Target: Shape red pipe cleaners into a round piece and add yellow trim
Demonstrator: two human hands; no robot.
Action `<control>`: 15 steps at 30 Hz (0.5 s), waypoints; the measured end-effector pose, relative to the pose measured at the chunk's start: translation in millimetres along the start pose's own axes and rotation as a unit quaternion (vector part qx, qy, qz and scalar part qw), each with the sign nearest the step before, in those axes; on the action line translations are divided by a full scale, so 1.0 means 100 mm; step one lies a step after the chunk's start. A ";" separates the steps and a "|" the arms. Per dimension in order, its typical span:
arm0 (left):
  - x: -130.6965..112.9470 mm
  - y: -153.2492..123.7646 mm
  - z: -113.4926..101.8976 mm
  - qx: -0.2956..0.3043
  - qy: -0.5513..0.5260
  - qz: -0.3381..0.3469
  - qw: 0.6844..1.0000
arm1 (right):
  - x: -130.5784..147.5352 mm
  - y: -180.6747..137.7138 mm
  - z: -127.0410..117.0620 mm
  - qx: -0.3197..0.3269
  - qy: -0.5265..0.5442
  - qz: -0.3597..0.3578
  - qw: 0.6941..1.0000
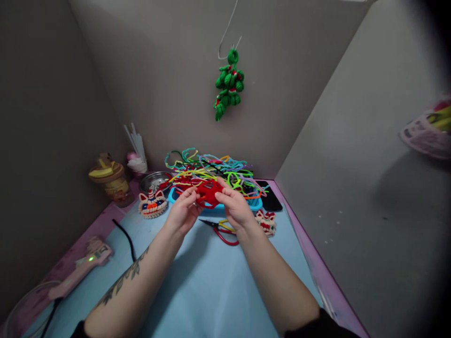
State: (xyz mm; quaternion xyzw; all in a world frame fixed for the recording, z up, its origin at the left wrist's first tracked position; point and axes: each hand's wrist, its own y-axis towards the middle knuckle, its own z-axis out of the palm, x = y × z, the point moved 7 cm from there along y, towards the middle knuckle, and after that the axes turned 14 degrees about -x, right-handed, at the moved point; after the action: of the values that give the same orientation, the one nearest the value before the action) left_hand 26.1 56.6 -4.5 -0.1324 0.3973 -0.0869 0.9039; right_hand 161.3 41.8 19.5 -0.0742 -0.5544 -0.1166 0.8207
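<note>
Both my hands hold a red cord piece [210, 193] with openings in it, raised over the table in front of a blue basket. My left hand [186, 210] pinches its left edge, and my right hand [234, 204] grips the right side with the thumb on its face. Below them lie scissors [225, 230] with red handles and something yellow beside the blades. A cream lion-head piece [152, 204] with blue, orange and red parts rests left of my left hand. Another cream and red one [267, 222] sits partly behind my right wrist.
Many coloured cords [211, 164] spill over the blue basket [255, 204]. A metal bowl [155, 180], a brown cup [114, 185] and a black phone-like slab [271, 199] stand around it. A pink glue gun [82, 270] with a green light lies left. Green knotted ornaments [229, 84] hang from a wall hook.
</note>
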 end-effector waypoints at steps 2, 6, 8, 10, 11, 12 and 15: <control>0.01 0.01 -0.01 0.000 -0.008 -0.010 1.000 | 0.00 -0.01 0.01 0.006 0.009 0.000 1.000; 0.01 -0.01 0.01 0.033 0.002 -0.035 0.999 | 0.05 -0.03 0.02 0.021 -0.015 -0.027 0.999; 0.04 -0.02 0.01 0.042 0.023 -0.058 0.997 | 0.06 -0.04 0.02 0.036 -0.041 -0.037 0.998; 0.05 -0.02 0.00 0.039 0.039 -0.064 0.996 | 0.06 -0.05 0.02 0.055 -0.064 -0.042 0.996; 0.04 -0.01 0.00 0.036 0.044 -0.061 0.997 | 0.06 -0.05 0.03 0.064 -0.072 -0.043 0.994; 0.04 -0.01 0.00 0.033 0.045 -0.057 0.997 | 0.05 -0.06 0.04 0.072 -0.076 -0.045 0.994; 0.07 0.00 0.01 0.023 0.037 -0.074 0.996 | 0.04 -0.07 0.07 0.085 -0.067 -0.052 0.993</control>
State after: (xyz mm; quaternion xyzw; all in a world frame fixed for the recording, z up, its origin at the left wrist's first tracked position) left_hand 31.5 54.7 -8.5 -0.1370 0.4177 -0.1675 0.8824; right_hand 154.9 36.1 25.8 0.0169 -0.6187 -0.1061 0.7782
